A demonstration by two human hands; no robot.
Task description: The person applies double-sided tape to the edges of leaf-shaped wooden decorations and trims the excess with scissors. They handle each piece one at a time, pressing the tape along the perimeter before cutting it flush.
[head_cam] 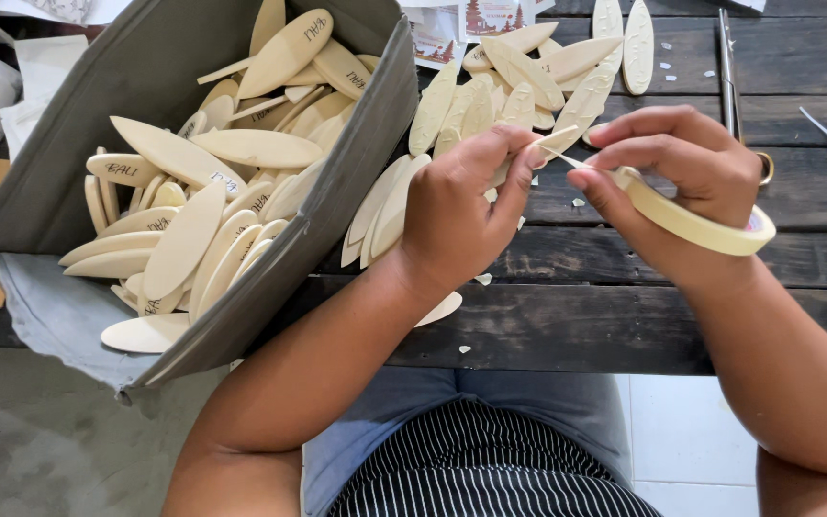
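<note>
Our left hand (457,215) pinches a thin pale wooden stick (549,140) between thumb and fingertips, while our right hand (677,182) closes on the roll of cream masking tape (710,228), fingers through its ring, thumb and forefinger nipping the tape's free end just beside the stick's tip. The roll hangs under the right palm, to the right of the pinch (both hands nearly touching above the dark plank table (624,316)). Behind and left of the grip lies a heap of flat, surfboard-shaped wooden pieces (509,91). Further left, a grey cardboard box (337,206), tilted over the table edge, holds many more of them.
</note>
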